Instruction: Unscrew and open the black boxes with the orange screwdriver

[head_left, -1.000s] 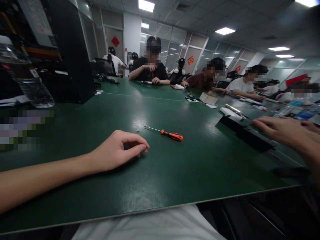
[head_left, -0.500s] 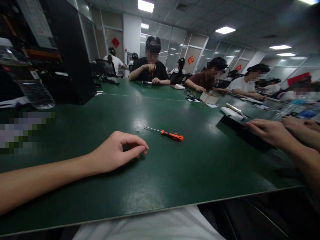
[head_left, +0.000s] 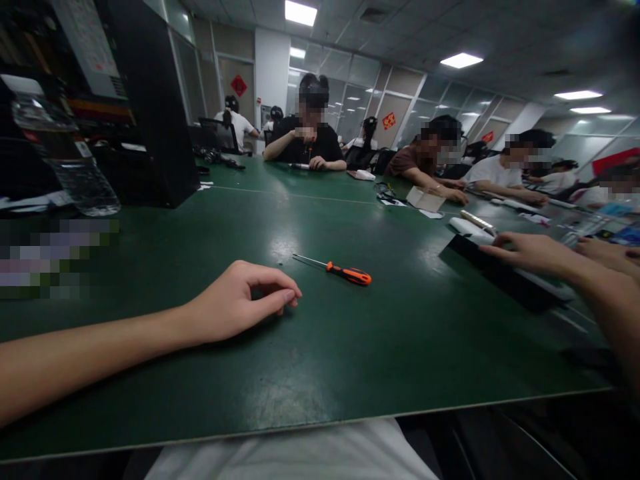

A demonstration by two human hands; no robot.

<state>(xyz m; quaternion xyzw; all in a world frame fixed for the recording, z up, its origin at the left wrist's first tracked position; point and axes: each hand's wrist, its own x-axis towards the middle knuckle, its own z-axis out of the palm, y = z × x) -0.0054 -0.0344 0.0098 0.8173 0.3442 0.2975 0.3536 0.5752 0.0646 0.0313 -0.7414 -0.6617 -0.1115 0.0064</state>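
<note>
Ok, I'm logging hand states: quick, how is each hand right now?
Left hand: loosely closed on the table, nothing visible in it.
Right hand: fingers at the black panel; can't tell whether it grips.

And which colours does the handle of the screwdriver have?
Orange and black; the screwdriver handle shows best in the head view.

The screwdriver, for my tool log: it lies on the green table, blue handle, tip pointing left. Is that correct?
Not quite: the head view shows an orange and black handle. The screwdriver does lie on the green table, tip pointing left.
</note>
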